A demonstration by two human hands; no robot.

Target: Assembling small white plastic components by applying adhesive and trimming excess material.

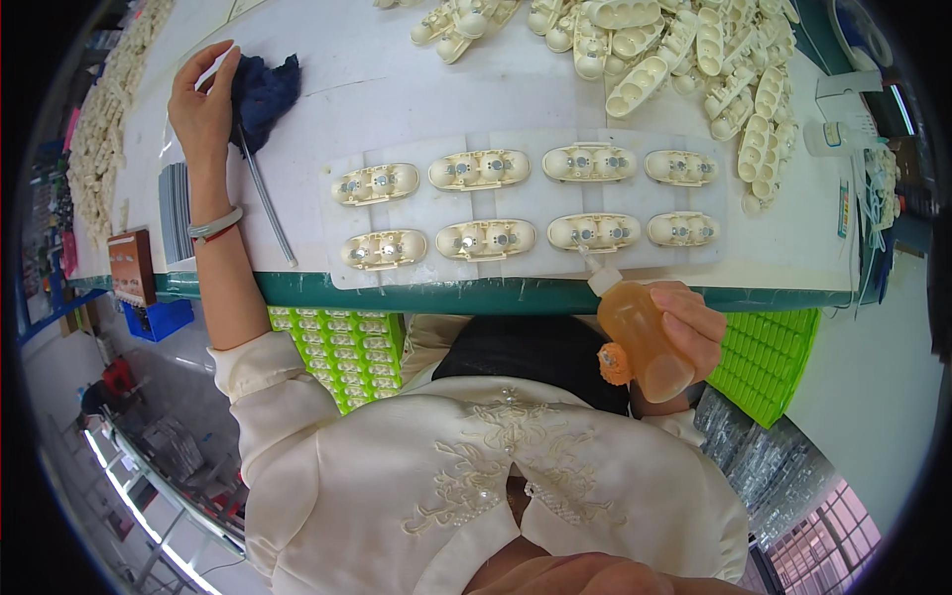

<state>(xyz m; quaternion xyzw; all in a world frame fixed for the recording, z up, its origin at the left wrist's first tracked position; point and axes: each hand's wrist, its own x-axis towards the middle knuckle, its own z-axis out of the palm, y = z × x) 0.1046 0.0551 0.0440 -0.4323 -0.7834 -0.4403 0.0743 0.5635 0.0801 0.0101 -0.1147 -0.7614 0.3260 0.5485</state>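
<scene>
My right hand [689, 322] is wrapped round a squeeze bottle [645, 337] of amber liquid with a white nozzle. An orange lump [614, 364] sits against the bottle's side. The nozzle tip points at the near edge of a cream oval plastic shell [593, 232] in the front row; whether it touches cannot be made out. Several like shells, each with small silvery discs, lie in two rows on a translucent board [446, 203]. At the far left, my left hand [203, 104] has thumb and fingertips drawn together beside a dark blue cloth [266, 97]; anything between them is hidden.
A thin metal rod [266, 198] lies below the cloth, near a grey stack [176, 213]. Loose cream shells [684, 50] heap at the back right, others [119, 109] at far left. Green trays [764, 362] stand under the table's green edge [476, 296]. A small jar [825, 138] is at right.
</scene>
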